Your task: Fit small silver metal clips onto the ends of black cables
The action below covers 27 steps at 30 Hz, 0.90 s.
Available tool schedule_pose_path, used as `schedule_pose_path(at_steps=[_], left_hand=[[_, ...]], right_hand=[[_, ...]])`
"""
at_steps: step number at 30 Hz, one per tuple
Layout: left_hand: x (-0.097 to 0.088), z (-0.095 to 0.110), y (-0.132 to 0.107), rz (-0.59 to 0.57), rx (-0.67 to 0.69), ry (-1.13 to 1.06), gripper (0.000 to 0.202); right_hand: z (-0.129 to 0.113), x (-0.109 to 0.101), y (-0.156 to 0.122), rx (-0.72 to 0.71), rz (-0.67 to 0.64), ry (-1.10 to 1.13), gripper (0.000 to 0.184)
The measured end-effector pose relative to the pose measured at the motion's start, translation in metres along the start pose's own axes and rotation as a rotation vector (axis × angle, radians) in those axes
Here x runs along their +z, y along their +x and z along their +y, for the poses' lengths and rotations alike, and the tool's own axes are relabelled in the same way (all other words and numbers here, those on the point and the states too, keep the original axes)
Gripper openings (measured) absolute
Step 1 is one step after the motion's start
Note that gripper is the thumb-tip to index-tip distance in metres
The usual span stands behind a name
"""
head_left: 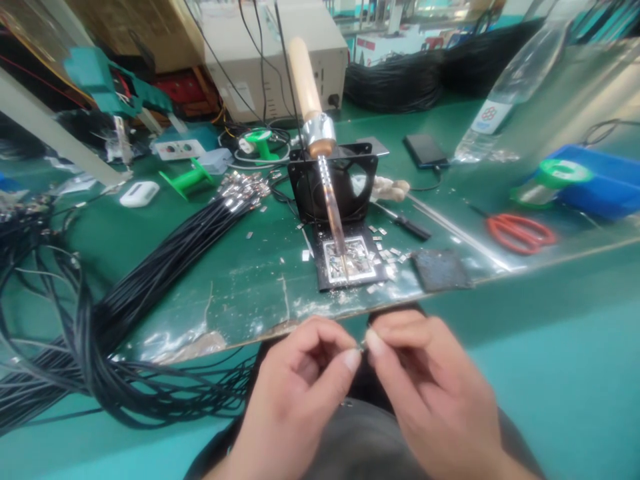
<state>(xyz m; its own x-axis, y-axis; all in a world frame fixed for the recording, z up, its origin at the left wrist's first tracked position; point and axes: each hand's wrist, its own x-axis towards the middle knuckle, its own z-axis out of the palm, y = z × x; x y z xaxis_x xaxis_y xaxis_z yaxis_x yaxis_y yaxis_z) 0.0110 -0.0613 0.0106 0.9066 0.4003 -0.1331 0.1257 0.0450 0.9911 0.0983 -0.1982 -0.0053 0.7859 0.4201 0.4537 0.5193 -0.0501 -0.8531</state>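
My left hand [310,380] and my right hand [430,380] meet in front of the bench edge, above my lap. Thumb and forefinger are pinched together on each hand, their tips almost touching. A tiny light-coloured piece [362,346] shows between the fingertips, too small to name. Beyond the hands stands a soldering iron [327,180] with a wooden handle, its tip pointing down at a black plate [325,277] with a white-framed patch of metal bits. A black fan [295,180] is behind the iron.
A bundle of black cables [165,257] with metal ends lies left. Small metal pieces [390,257] are scattered by the plate. Right are a dark pad [443,270], red-handled scissors [520,233], a solder spool [560,177], a blue bin [607,183] and a plastic bottle [515,87].
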Motion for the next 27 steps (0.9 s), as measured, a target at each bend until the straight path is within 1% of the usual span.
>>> schedule_pose_path(at_steps=[3,6,13,17,19,21,24,27], left_hand=[[-0.002,-0.001,0.003,-0.01,-0.006,-0.006,0.009],[-0.003,-0.002,0.005,-0.025,0.035,-0.004,0.01],[-0.005,-0.006,0.006,-0.031,0.111,0.02,0.011],[-0.005,-0.007,0.004,0.007,0.179,0.098,0.013],[-0.004,-0.008,0.003,0.049,0.243,0.167,0.015],[-0.003,-0.01,0.002,0.084,0.356,0.267,0.018],[-0.004,-0.013,0.002,0.094,0.534,0.423,0.025],[-0.004,-0.014,0.002,0.099,0.649,0.518,0.028]], right_hand=[[-0.001,-0.001,0.002,0.015,-0.005,-0.003,0.016],[-0.002,-0.002,0.004,0.047,-0.007,-0.005,0.015],[-0.003,-0.002,0.007,0.192,-0.033,0.07,0.014],[-0.004,-0.003,0.006,0.183,-0.029,0.077,0.014],[-0.005,-0.003,0.006,0.159,-0.007,0.047,0.014],[-0.005,-0.004,0.006,0.142,0.008,0.009,0.014],[-0.006,-0.005,0.006,0.133,0.007,-0.023,0.014],[-0.007,-0.004,0.008,0.13,0.006,-0.045,0.014]])
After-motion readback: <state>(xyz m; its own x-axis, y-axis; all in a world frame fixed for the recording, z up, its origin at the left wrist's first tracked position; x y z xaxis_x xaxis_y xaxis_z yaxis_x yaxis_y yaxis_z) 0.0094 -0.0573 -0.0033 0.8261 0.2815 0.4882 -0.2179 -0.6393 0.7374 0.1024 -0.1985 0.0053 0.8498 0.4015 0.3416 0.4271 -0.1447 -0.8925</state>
